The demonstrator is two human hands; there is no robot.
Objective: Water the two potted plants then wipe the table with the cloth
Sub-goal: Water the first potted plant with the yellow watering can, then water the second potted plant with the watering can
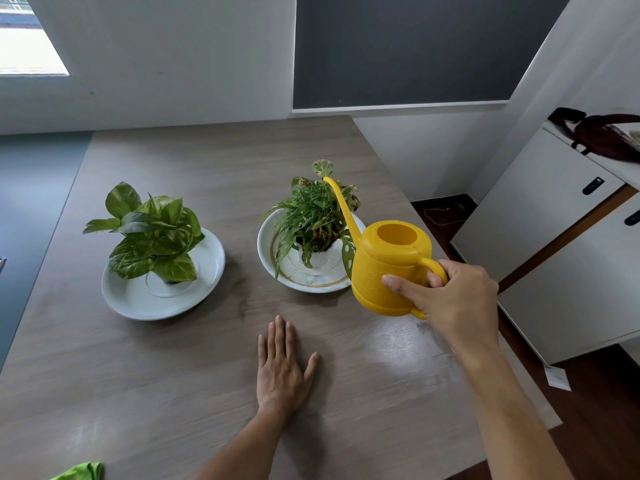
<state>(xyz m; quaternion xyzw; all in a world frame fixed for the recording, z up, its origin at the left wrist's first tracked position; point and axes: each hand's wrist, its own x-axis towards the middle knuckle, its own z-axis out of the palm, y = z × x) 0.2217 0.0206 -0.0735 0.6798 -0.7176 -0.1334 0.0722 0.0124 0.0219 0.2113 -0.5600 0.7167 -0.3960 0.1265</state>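
Note:
My right hand (450,299) grips the handle of a yellow watering can (388,268), held just right of the right potted plant (313,216). The can's long spout reaches up over that plant's leaves. The right plant stands in a white gold-rimmed dish (311,282). The left potted plant (152,233), with broad variegated leaves, stands in a plain white dish (138,299). My left hand (282,365) lies flat on the wooden table (173,375), palm down, fingers apart. A corner of the green cloth (83,472) shows at the bottom left edge.
The table's right edge runs close beside the can. White cabinets (554,220) stand to the right with a dark bag (602,133) on top. A white wall and a dark panel lie behind the table. A wet sheen marks the table near my right wrist.

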